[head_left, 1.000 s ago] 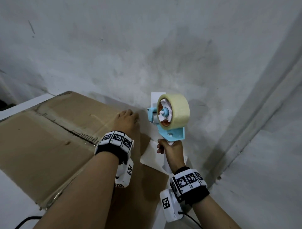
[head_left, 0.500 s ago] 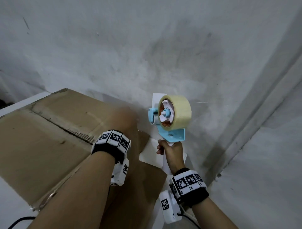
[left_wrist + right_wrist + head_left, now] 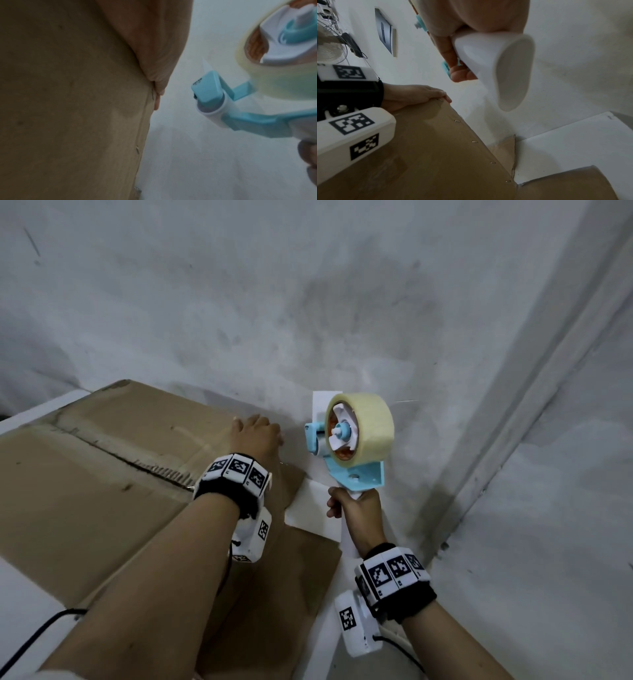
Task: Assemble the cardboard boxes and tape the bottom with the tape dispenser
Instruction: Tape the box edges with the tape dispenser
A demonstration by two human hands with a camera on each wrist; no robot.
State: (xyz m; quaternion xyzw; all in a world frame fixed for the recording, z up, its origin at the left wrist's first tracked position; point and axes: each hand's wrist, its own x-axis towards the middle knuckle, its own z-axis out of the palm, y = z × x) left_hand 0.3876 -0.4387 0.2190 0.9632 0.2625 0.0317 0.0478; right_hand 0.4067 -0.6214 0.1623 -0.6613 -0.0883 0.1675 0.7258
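Head view: the light, stiff cardboard box point(image 3: 102, 474) is steadied at its far corner by the flat, spread left grip point(image 3: 255, 433); the tape dispenser point(image 3: 349, 446) is clenched by its white handle in the right grip point(image 3: 356, 505).

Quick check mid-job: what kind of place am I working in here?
Probably a plain indoor workroom set up for packing: bare grey wall, white table carrying a cardboard box, and a tape dispenser in the right hand.

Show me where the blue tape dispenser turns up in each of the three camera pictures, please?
Head view: tape dispenser sits right of centre, held upright by the right hand.
Left wrist view: it fills the right edge, roll at top.
Right wrist view: only its white handle shows, top centre.
Shared landmark: the cardboard box under the left hand.
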